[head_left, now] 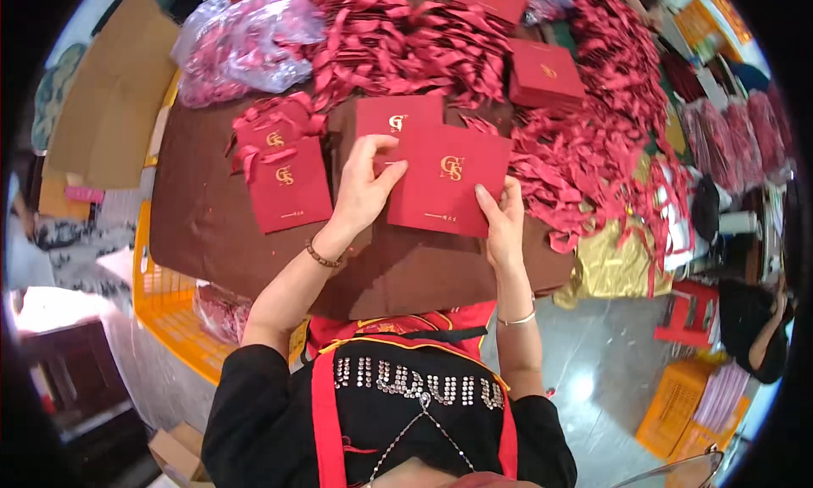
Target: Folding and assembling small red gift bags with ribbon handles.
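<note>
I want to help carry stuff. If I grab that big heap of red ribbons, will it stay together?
Probably not. The red ribbons look thin and loose, so they would likely flop and dangle. Strands already trail over the table edge, so some may slip off. The heap seems light.

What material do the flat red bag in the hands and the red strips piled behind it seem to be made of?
Red bag: likely matte paper or thin card, since it lies flat with crisp edges and a shiny gold emblem. Red strips: probably satin-like ribbon, limp, curling and slightly glossy; the weave is too small to confirm.
</note>
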A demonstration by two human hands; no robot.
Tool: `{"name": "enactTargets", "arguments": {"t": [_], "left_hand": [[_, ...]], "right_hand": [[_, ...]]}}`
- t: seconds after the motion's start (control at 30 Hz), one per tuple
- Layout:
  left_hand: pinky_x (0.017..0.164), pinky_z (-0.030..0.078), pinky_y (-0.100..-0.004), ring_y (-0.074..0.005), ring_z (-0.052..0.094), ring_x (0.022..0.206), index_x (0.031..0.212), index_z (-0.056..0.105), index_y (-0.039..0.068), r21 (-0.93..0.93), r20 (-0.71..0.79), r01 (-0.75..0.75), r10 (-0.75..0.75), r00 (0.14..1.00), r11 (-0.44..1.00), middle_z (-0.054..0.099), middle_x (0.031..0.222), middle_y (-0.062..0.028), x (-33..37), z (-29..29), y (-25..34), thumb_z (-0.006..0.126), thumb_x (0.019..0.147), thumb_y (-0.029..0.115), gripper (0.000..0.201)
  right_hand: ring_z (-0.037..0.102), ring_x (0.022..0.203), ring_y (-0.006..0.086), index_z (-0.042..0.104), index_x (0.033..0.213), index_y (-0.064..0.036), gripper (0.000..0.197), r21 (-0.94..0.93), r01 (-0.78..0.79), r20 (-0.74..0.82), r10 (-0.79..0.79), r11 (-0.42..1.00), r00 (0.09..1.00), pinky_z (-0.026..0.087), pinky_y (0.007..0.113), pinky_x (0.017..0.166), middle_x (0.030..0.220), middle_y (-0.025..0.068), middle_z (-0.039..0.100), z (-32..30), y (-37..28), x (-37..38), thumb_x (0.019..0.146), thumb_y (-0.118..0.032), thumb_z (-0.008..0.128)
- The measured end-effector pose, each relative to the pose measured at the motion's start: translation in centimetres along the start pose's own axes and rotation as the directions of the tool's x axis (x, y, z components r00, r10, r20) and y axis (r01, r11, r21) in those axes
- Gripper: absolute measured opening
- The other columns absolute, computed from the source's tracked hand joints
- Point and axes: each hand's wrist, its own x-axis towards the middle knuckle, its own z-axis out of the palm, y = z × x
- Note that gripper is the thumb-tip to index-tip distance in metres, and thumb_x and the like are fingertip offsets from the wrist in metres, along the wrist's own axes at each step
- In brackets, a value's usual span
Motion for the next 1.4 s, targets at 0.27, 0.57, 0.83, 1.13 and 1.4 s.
{"name": "enactTargets", "arguments": {"t": [0.27, 0.57, 0.83, 1.13, 1.4], "left_hand": [[0.084, 0.038, -0.0416, -0.0288, 0.049, 0.102, 0.110, 0.057, 0.009, 0.401, 0.255, -0.373, 0.290, 0.923, 0.836, 0.056, 0.108, -0.0092, -0.5, 1.5, 1.6, 0.065, 0.078, 0.024, 0.037], [0.079, 0.033, -0.0391, -0.0223, 0.053, 0.081, 0.089, 0.054, 0.012, 0.267, 0.174, -0.319, 0.280, 0.944, 0.910, 0.055, 0.078, -0.0034, -3.5, 3.4, 2.9, 0.069, 0.075, 0.021, 0.023], [0.076, 0.029, -0.0391, -0.0198, 0.055, 0.076, 0.090, 0.052, 0.014, 0.221, 0.497, -0.383, 0.234, 0.836, 0.897, 0.056, 0.074, -0.0020, -3.3, 1.1, 2.2, 0.065, 0.077, 0.020, 0.019], [0.074, 0.034, -0.0387, -0.0227, 0.058, 0.070, 0.084, 0.058, 0.013, 0.210, 0.590, -0.576, 0.367, 0.719, 0.790, 0.059, 0.069, -0.0048, -3.8, 1.6, 3.9, 0.062, 0.075, 0.019, 0.011], [0.090, 0.040, -0.0379, -0.0287, 0.048, 0.110, 0.091, 0.062, 0.007, 0.114, 0.457, -0.500, 0.402, 0.794, 0.858, 0.052, 0.114, -0.0116, -1.6, 1.2, 5.4, 0.070, 0.074, 0.012, 0.019]], "right_hand": [[0.052, 0.093, 0.0082, 0.051, 0.105, -0.0033, 0.020, -0.051, -0.065, 0.027, 0.066, 0.997, 0.997, 0.042, 0.024, 0.083, 0.101, 0.0028, 0.057, -0.1, 0.7, -2.7, 0.087, -0.005, 0.059], [0.049, 0.097, 0.0127, 0.055, 0.109, 0.0004, 0.023, -0.032, -0.074, -0.240, 0.064, 0.997, 0.969, 0.040, 0.027, 0.086, 0.103, 0.0042, 0.054, -1.6, 2.2, -4.6, 0.094, -0.017, 0.052], [0.048, 0.110, 0.0279, 0.051, 0.118, -0.0036, 0.042, -0.778, 0.577, 0.397, -0.518, 0.248, 0.758, 0.037, 0.040, 0.093, 0.121, 0.0149, 0.050, 0.9, -1.5, -4.5, 0.080, -0.014, 0.066], [0.059, 0.083, 0.0316, 0.065, 0.088, -0.0039, 0.025, -0.785, 0.536, 0.532, -0.105, 0.309, 0.840, 0.046, 0.042, 0.074, 0.085, 0.0136, 0.064, 0.4, -3.8, -5.3, 0.072, -0.021, 0.071], [0.053, 0.105, 0.0320, 0.060, 0.092, -0.0038, 0.022, -0.834, 0.477, 0.447, -0.166, 0.279, 0.879, 0.045, 0.040, 0.085, 0.103, 0.0169, 0.059, -4.0, -4.6, -8.0, 0.083, -0.024, 0.060]]}}
